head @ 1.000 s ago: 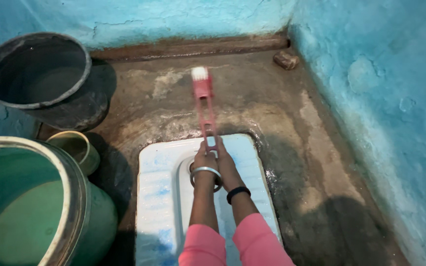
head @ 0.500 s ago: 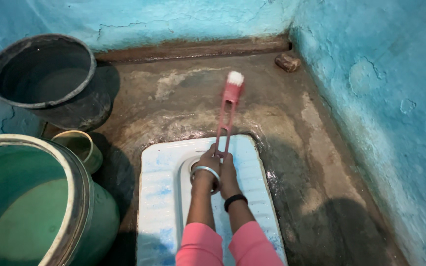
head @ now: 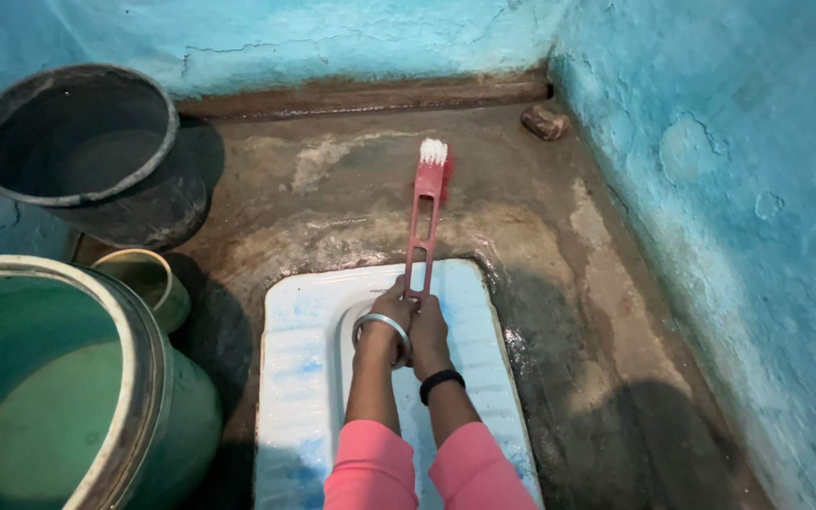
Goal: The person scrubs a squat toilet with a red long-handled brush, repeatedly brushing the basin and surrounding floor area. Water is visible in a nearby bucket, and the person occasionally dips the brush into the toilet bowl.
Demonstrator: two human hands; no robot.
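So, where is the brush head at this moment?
In the head view, the brush head is up centre on the wet floor, beyond the squat pan, with the small stone to its upper right.

Head view, looking steeply down (from standing height) toward floor [head: 559,312], blue corner walls [head: 710,142]

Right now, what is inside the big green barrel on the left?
The green barrel shows only its green inner wall and a paler green surface low inside, perhaps water; I cannot tell. Its near part is outside the picture. A small mug stands behind it.
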